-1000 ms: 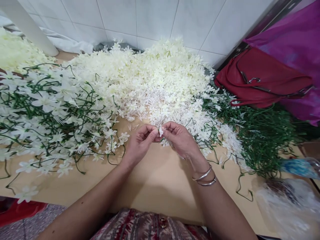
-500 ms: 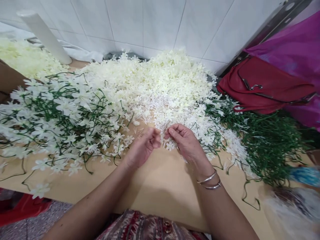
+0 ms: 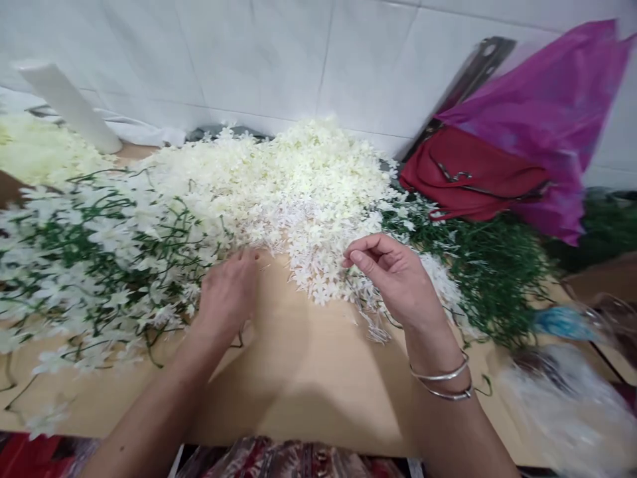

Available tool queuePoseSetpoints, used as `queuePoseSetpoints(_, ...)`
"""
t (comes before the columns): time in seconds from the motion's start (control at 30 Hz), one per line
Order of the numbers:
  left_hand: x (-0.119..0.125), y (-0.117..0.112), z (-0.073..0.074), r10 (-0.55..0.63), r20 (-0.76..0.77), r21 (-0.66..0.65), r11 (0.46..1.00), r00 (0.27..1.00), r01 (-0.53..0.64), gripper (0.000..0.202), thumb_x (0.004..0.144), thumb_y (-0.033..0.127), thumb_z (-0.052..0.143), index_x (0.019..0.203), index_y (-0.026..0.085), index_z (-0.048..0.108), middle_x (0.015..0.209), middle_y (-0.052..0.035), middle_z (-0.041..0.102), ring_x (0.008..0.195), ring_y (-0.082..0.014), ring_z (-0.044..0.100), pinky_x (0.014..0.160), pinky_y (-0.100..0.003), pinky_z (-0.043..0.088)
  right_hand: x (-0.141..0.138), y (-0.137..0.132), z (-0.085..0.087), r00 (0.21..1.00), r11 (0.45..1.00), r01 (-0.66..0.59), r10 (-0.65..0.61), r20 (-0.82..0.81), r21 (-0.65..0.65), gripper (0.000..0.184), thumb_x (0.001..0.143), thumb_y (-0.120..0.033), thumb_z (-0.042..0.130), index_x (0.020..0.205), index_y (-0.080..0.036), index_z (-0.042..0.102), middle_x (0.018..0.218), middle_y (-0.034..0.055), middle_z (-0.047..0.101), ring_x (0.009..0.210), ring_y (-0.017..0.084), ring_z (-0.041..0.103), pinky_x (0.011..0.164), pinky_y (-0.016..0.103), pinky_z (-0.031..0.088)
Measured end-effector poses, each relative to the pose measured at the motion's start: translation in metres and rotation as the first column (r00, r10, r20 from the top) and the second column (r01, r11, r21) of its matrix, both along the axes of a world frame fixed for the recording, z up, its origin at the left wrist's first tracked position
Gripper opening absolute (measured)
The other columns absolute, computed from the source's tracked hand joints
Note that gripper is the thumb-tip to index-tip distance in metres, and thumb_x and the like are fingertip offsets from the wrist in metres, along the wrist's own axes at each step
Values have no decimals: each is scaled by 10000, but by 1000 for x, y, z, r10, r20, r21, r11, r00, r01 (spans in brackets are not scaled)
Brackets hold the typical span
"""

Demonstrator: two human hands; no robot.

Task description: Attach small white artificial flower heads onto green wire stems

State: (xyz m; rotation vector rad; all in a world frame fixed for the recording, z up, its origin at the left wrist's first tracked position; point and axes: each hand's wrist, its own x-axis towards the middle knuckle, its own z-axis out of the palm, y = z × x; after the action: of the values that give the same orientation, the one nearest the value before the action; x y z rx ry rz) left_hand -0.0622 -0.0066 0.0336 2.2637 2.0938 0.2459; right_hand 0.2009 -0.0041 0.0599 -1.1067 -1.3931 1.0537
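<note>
My left hand (image 3: 229, 289) is back-up at the right edge of a heap of white artificial flowers on green stems (image 3: 129, 252). Its fingers are drawn together and slightly blurred; whatever they hold, if anything, is hidden. My right hand (image 3: 393, 275), two silver bangles at its wrist, hovers over loose white blossoms (image 3: 321, 265) with thumb and forefinger pinched. What sits in that pinch is too small to make out. Thin white stamens (image 3: 375, 325) lie on the table beneath it. Behind both hands spreads a large mound of cream-white flower heads (image 3: 298, 166).
Green stems (image 3: 497, 272) are piled at the right, below a red bag (image 3: 482, 172) and a purple plastic bag (image 3: 542, 113). A clear plastic bag (image 3: 572, 398) lies front right. A white roll (image 3: 70, 106) stands back left by the tiled wall (image 3: 259, 60).
My left hand has moved left and away from the right hand, to the stemmed flowers. My right hand has shifted right, still pinched. The head view has turned a little to the right.
</note>
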Motion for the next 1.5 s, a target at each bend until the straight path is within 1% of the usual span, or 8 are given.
queuePoseSetpoints(0.17,-8,12,-12,-54,-40,40,998,998,56,276,1014,228,474,1207,179,664,1143,-161,751,925,-345,728,717,-391,491,34,-18,20,992,994,97,-101,70,54,197,890,-431,806,902,-247,739,811,32,734,789,206,661,782,360,523)
queuePoseSetpoints(0.43,0,6,5,-91,238,260,965,967,27,263,1020,263,494,1169,245,710,1067,-87,752,798,-254,683,667,-346,462,39,-34,-12,957,991,135,-133,258,7,83,888,-301,750,866,-225,726,817,20,712,786,190,625,762,342,489)
queuePoseSetpoints(0.63,10,-11,25,-220,786,299,953,577,-44,171,938,317,727,1095,251,749,952,-21,757,815,-168,686,787,-275,541,15,-34,-21,910,1000,-12,13,414,-4,79,908,-234,685,831,-238,704,816,14,713,782,194,638,751,340,477)
queuePoseSetpoints(0.77,17,-23,9,-206,885,131,970,417,203,175,900,271,769,1068,229,745,901,-28,761,789,-169,703,707,-255,546,1,-24,-21,879,995,-86,56,474,42,109,925,-210,660,822,-239,679,823,13,710,777,192,641,739,334,469)
queuePoseSetpoints(0.9,34,-39,-18,-333,791,76,886,513,458,95,905,150,713,974,213,733,882,-28,755,740,-166,687,670,-261,522,-10,-13,-26,848,990,-129,81,524,55,112,933,-185,648,836,-237,665,816,12,698,771,191,638,747,335,471)
queuePoseSetpoints(1.13,46,-49,-35,-465,673,73,816,576,573,134,940,88,640,1002,198,684,980,-52,748,820,-188,709,721,-274,539,-37,16,-27,805,965,-241,137,577,107,149,917,-91,658,850,-224,665,853,11,696,803,183,631,757,326,460)
queuePoseSetpoints(1.3,26,-45,-22,-470,506,66,857,723,511,85,986,136,621,972,197,679,954,-38,748,808,-194,721,732,-293,538,-83,43,-26,656,884,-459,270,705,88,91,945,-99,709,891,-172,698,932,46,676,817,174,613,758,312,468)
queuePoseSetpoints(1.5,-18,-26,17,-274,178,298,930,945,214,130,1053,196,535,1075,205,662,1032,-51,733,838,-197,712,728,-299,516,-122,52,-46,439,854,-498,102,893,148,155,968,-45,641,859,-151,670,919,83,657,845,213,584,749,337,432)
